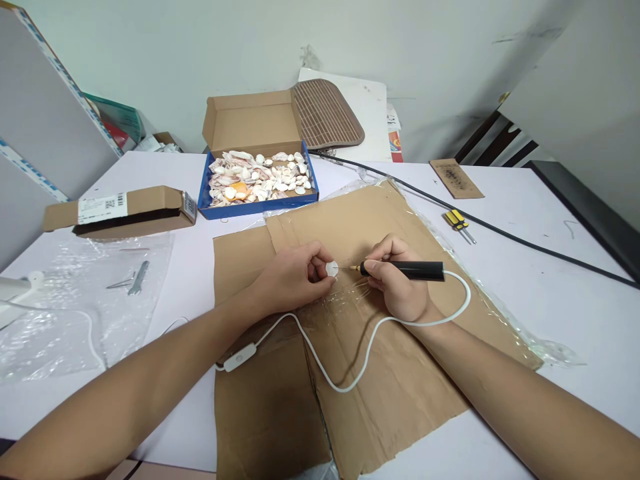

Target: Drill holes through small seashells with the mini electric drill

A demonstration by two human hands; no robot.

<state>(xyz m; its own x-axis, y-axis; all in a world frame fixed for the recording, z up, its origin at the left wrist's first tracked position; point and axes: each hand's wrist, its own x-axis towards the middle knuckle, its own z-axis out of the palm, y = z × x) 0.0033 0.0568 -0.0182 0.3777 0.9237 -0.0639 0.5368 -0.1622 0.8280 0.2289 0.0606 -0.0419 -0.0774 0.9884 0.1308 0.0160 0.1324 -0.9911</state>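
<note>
A small white shell [332, 269] is pinched on edge between the thumb and fingers of my left hand [299, 275], over the brown cardboard sheet [400, 400]. My right hand [400, 283] is closed around a black pen-shaped drill [417, 270], held nearly level. The thin bit points left from its brass tip and reaches the shell's face; whether it has gone in is too small to tell. From the drill's back end a white cable [345, 389] loops over the cardboard to a white inline switch [240, 358] beside my left forearm.
Behind the cardboard stands an open blue box [260, 208] of shells. An opened carton [135, 210] and bubble wrap with a small wrench [139, 278] lie left. At right are yellow-handled screwdrivers [456, 220], a cardboard piece [456, 179] and a long black cable [525, 248].
</note>
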